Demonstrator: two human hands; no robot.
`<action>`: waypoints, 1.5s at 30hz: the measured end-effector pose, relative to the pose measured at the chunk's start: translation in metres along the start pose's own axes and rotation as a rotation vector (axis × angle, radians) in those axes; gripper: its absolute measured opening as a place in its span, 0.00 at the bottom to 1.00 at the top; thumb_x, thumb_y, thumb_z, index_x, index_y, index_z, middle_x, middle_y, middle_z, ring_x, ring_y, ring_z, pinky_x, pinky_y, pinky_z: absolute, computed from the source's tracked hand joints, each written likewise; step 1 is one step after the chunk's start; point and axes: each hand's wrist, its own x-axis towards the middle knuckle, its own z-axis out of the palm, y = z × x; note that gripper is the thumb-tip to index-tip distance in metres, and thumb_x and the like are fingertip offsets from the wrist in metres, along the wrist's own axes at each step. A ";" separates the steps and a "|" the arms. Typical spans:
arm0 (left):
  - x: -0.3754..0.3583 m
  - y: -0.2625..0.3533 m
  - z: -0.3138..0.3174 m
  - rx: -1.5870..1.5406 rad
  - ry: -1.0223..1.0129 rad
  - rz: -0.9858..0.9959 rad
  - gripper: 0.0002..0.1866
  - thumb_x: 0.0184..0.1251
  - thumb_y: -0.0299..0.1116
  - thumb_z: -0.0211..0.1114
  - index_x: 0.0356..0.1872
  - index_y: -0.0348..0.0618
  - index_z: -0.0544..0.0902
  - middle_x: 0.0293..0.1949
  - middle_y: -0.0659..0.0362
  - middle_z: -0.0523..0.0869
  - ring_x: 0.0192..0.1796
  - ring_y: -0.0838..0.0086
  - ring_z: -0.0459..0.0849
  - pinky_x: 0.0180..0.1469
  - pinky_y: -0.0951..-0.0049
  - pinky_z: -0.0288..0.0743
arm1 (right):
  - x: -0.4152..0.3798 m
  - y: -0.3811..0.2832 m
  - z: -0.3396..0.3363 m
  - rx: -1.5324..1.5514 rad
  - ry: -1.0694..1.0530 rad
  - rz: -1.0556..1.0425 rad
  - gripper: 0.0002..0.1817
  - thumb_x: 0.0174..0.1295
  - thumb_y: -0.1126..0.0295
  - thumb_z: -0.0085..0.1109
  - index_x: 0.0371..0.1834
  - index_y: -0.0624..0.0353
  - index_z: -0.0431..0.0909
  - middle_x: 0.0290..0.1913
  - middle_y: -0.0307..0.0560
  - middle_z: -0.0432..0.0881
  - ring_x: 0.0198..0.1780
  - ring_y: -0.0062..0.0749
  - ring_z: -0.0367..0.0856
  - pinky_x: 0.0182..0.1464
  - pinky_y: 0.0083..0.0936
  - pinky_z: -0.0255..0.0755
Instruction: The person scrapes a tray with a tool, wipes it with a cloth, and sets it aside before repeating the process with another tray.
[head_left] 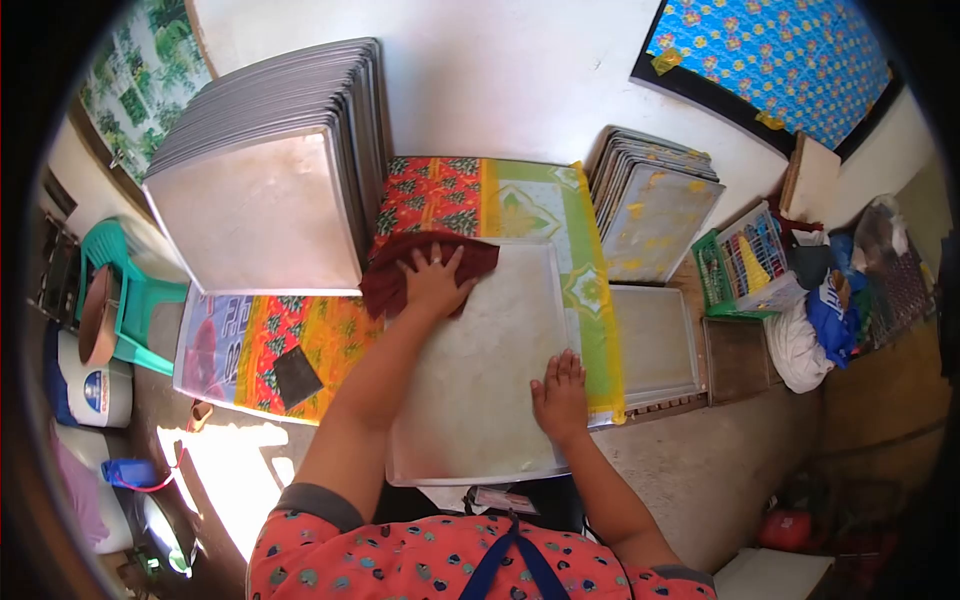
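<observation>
A flat metal tray point(490, 400) with a raised rim lies in front of me on the cloth-covered table. My left hand point(437, 283) presses a dark red cloth point(395, 270) onto the tray's far left corner, its fingers spread over the fabric. Part of the cloth hangs past the tray's left edge. My right hand point(561, 398) rests flat at the tray's right edge, fingers extended and holding nothing.
A tall stack of trays point(250, 210) stands at the left, a smaller stack point(660, 215) at the right. Another tray point(655, 340) lies right. A dark square piece point(297, 377) lies left. Beyond are a basket point(745, 265) and a green chair point(130, 300).
</observation>
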 end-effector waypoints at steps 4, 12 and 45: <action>0.033 0.087 0.011 -0.056 0.045 0.248 0.39 0.62 0.68 0.47 0.72 0.64 0.61 0.75 0.50 0.53 0.74 0.39 0.46 0.67 0.26 0.38 | 0.000 -0.002 0.000 -0.020 0.000 0.008 0.33 0.67 0.56 0.48 0.65 0.75 0.62 0.70 0.75 0.53 0.72 0.67 0.51 0.72 0.54 0.44; 0.055 0.113 0.021 -0.083 0.008 0.584 0.36 0.62 0.68 0.48 0.70 0.71 0.63 0.73 0.58 0.60 0.75 0.50 0.51 0.72 0.37 0.39 | 0.000 -0.004 -0.002 -0.017 0.004 -0.004 0.32 0.67 0.56 0.47 0.65 0.74 0.63 0.71 0.74 0.53 0.73 0.66 0.51 0.72 0.54 0.45; -0.244 0.051 -0.052 -1.376 -0.205 0.604 0.34 0.73 0.55 0.47 0.72 0.45 0.59 0.72 0.47 0.59 0.75 0.54 0.54 0.73 0.56 0.45 | -0.075 -0.052 -0.127 1.205 0.125 0.252 0.39 0.48 0.69 0.71 0.65 0.61 0.65 0.55 0.48 0.76 0.60 0.36 0.74 0.62 0.31 0.67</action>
